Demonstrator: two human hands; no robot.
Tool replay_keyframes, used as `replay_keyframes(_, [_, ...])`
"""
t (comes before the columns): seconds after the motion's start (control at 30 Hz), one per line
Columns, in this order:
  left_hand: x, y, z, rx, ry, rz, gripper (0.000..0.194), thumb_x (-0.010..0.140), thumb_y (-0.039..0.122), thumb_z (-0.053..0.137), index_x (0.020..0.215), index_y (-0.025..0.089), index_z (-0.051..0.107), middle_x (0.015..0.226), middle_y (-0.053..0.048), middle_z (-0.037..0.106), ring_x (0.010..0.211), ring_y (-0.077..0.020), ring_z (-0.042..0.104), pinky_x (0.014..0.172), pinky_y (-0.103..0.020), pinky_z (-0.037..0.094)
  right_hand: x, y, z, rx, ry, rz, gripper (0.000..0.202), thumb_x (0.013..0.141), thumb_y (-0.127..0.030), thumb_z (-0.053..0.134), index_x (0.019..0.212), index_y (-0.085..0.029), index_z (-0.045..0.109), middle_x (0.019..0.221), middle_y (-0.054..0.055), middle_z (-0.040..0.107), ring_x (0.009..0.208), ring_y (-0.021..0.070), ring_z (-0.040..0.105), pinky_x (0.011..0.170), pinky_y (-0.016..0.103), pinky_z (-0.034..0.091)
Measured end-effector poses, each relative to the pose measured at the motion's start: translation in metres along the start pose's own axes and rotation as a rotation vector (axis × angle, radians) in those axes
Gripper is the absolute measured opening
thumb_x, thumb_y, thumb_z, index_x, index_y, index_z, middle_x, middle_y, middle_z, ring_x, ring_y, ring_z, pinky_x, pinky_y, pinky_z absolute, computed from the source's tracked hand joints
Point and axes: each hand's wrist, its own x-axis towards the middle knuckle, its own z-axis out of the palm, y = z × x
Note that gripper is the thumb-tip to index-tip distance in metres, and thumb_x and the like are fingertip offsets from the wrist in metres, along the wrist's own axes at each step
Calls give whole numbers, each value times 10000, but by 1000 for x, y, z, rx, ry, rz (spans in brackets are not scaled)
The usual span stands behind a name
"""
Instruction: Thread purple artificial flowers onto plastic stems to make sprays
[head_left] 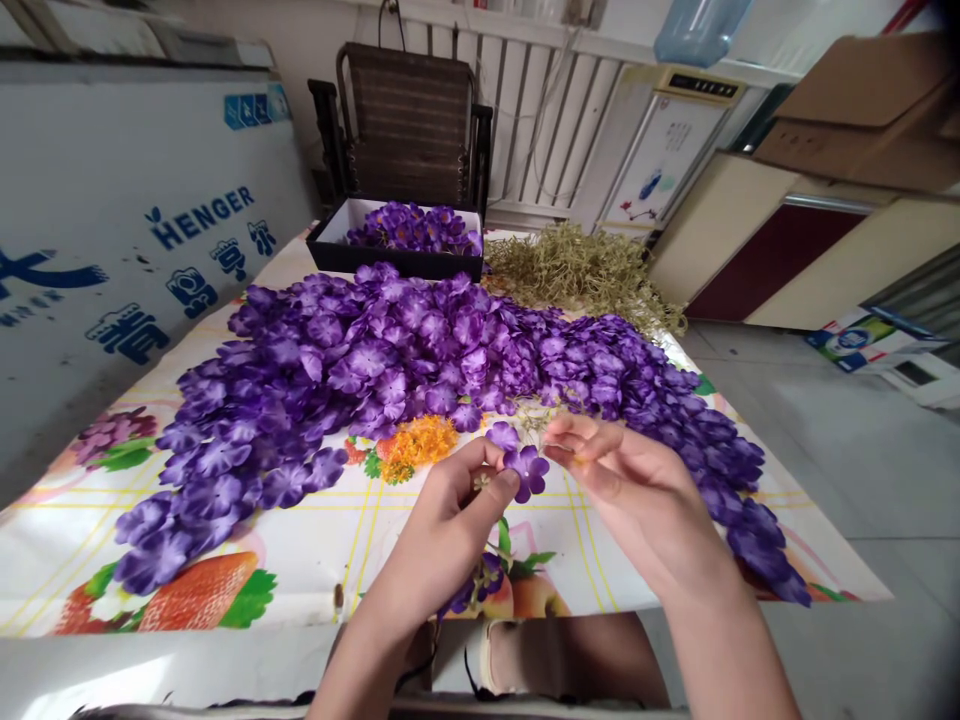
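Head view: a purple flower [528,473] is clamped between the thumb and fingers of the left hand [459,515], its petals faced toward the camera; its stem's long axis cannot be made out. The right hand's [637,490] fingertips are drawn close together just beside it; whether anything is pinched cannot be told. Beyond, the tablecloth [315,540] is covered by heaped petals [405,350], while bare cloth is left between heap and near edge.

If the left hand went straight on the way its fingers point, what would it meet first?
Past the purple flower at its fingertips, the left hand would probably meet the fingertips of the right hand, just across from it, though their relative depth is hard to judge.
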Motion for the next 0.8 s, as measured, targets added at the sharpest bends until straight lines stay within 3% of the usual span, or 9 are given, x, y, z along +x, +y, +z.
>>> replay_keyframes(0.07, [0,1,0,-24,-23,7,192,888,337,510,762,193,487,578,79,326,500,-90,253,482,-231,217,1,2,4,-21,-40,58,76,708,-242,797,692,-262,725,1176,13,652,1187,231,521,1055,411,323])
replay_keyframes(0.13, [-1,2,0,-40,-52,8,204,890,351,512,766,190,500,572,79,328,489,-88,242,473,-231,206,1,5,8,-23,-53,119,94,678,-273,819,670,-269,725,1185,12,652,1220,251,497,1056,430,307])
replay_keyframes(0.27, [-1,3,-1,-40,-51,23,232,888,368,519,746,185,511,570,74,342,489,-87,248,470,-230,209,3,13,13,60,29,160,135,614,-308,854,640,-278,726,822,-14,684,845,174,616,791,306,468])
replay_keyframes(0.37, [-1,2,-1,-38,-52,22,232,887,369,523,754,180,526,575,69,353,496,-89,268,468,-229,213,6,18,13,118,44,180,165,566,-296,881,615,-264,727,657,-46,634,626,105,552,624,222,453])
replay_keyframes(0.57, [0,2,-1,-98,-62,1,234,877,374,537,745,183,509,552,81,330,478,-81,233,464,-227,205,8,16,13,151,27,220,154,579,-269,878,626,-248,732,620,-58,627,579,70,533,590,177,443])
replay_keyframes(0.8, [1,1,-1,-124,-64,-3,229,878,365,540,740,185,511,547,80,331,473,-80,222,451,-228,182,7,15,13,107,13,190,177,575,-305,876,619,-249,714,589,-58,590,561,89,511,576,208,447])
